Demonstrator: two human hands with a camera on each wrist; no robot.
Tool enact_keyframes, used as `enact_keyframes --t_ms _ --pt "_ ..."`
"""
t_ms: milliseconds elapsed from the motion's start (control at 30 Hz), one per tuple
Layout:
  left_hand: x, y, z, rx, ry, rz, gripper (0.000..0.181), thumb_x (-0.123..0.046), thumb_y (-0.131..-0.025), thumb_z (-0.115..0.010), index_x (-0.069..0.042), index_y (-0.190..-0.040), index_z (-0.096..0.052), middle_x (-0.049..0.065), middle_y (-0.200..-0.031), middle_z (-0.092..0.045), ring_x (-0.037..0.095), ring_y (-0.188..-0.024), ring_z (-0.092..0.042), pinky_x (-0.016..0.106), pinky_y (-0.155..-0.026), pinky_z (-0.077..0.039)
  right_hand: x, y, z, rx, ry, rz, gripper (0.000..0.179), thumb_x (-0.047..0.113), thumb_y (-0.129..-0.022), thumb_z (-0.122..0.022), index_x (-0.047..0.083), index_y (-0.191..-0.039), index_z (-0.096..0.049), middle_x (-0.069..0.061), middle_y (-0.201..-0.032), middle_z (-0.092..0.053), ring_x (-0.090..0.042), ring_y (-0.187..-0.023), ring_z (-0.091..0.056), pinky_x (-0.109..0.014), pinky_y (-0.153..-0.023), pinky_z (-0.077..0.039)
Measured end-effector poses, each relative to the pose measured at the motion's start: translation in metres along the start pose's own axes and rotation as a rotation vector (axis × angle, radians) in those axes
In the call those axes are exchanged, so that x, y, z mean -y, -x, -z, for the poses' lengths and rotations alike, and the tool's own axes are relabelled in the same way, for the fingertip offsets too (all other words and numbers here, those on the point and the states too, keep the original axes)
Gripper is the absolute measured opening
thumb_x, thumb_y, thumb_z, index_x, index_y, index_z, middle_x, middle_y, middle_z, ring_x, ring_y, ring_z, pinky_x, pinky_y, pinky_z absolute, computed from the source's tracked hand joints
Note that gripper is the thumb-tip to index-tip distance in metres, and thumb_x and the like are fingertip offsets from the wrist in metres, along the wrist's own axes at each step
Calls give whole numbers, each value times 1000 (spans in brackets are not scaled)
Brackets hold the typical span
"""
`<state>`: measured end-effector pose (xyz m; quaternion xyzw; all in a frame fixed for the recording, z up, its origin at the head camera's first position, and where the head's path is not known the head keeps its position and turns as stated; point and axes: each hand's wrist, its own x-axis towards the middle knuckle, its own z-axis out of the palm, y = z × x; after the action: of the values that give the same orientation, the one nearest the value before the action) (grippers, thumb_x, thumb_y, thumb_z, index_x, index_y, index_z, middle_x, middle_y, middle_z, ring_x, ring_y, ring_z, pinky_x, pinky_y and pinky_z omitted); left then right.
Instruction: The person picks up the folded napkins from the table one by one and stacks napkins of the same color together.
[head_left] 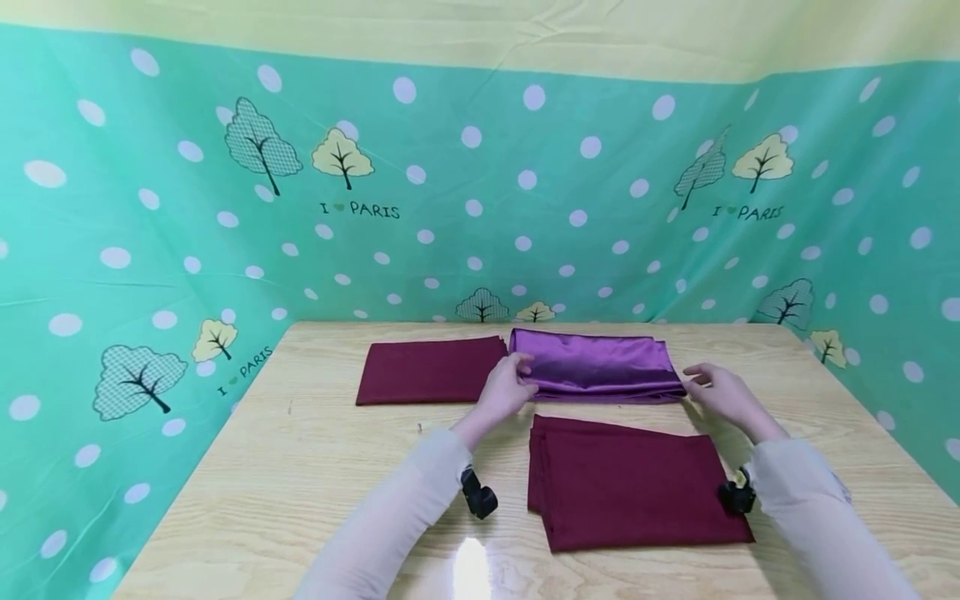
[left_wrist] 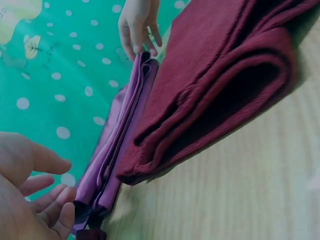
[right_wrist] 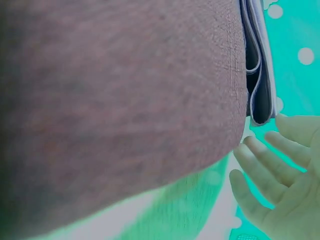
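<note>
The green dotted curtain [head_left: 450, 204] reads "I PARIS" three times, with a small heart [head_left: 339, 208] between the words

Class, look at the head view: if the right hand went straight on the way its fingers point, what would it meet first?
The right hand would most likely meet the nearest end of the folded purple cloth, right by its fingertips; whether they already touch is hard to tell.

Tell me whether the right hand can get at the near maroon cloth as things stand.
Likely yes: the right hand, fingers apart, is by the right end of the purple cloth, just beyond the near maroon cloth, which lies folded with nothing resting on top.
</note>
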<state>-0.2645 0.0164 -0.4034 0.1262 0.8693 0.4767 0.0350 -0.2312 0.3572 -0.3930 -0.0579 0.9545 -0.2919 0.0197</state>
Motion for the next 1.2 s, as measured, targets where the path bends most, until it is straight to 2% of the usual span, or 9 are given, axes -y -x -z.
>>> enact_keyframes --t_ms 167,267,400,500,667,833,1033,1200 --pt "1 11 -4 80 -50 -61 29 -8 -81 -65 -7 -109 -59 5 -97 -57 13 -81 -53 24 -71 -45 0 11 0 48 1 -12 41 21 -94 -48 -11 -120 -48 -30 -104 -58 -38 -90 -58 -41 -69 -49" --pt "2 16 -6 149 -89 -107 23 -11 -81 -67 -8 -103 -62 4 -96 -57 14 -83 -55 23 -73 -45 -1 16 -1 77 1 -25 42 24 -94 -48 -10 -119 -49 -28 -103 -59 -33 -86 -59 -37 -65 -49" --pt "2 21 -8 263 -188 -171 23 -16 -80 -69 -9 -101 -63 3 -98 -59 15 -90 -58 23 -77 -45 -1 20 -2 100 0 -32 45 27 -94 -48 -11 -119 -49 -28 -103 -59 -33 -87 -59 -37 -65 -49" --pt "1 24 -8 312 -272 -205 27 -19 -79 -70 -11 -104 -62 4 -101 -59 16 -96 -56 25 -84 -43 0 24 -3 99 5 -13 44 26 -94 -49 -12 -117 -50 -27 -101 -60 -34 -89 -59 -38 -68 -49" --pt "1 28 -8 334 -358 -218 35 -25 -78 -70 -11 -109 -62 4 -106 -59 19 -103 -51 30 -92 -38 1 30 -6 108 -27 27 40 21 -92 -52 -11 -114 -53 -20 -97 -63 -29 -85 -60 -32 -67 -48" --pt "4 30 -10 352 -434 -234 41 -30 -77 -71 -13 -113 -61 3 -112 -58 21 -111 -47 31 -96 -36 4 36 -9 112 -31 17 40 25 -88 -57 -7 -113 -55 -13 -95 -64 -22 -86 -59 -31 -70 -46" --pt "-2 36 -9 355 -529 -270 46 -35 -73 -74 -13 -112 -62 6 -113 -54 23 -110 -48 30 -93 -38 9 43 -12 157 -75 -10 43 27 -85 -62 -7 -111 -56 -11 -95 -62 -19 -86 -56 -30 -71 -45" --pt "-5 39 -11 356 -623 -306 48 -37 -72 -74 -14 -112 -61 3 -111 -55 21 -106 -49 29 -92 -38 6 46 -18 171 -102 15 43 22 -82 -66 -8 -111 -56 -10 -95 -61 -17 -85 -56 -24 -69 -45"
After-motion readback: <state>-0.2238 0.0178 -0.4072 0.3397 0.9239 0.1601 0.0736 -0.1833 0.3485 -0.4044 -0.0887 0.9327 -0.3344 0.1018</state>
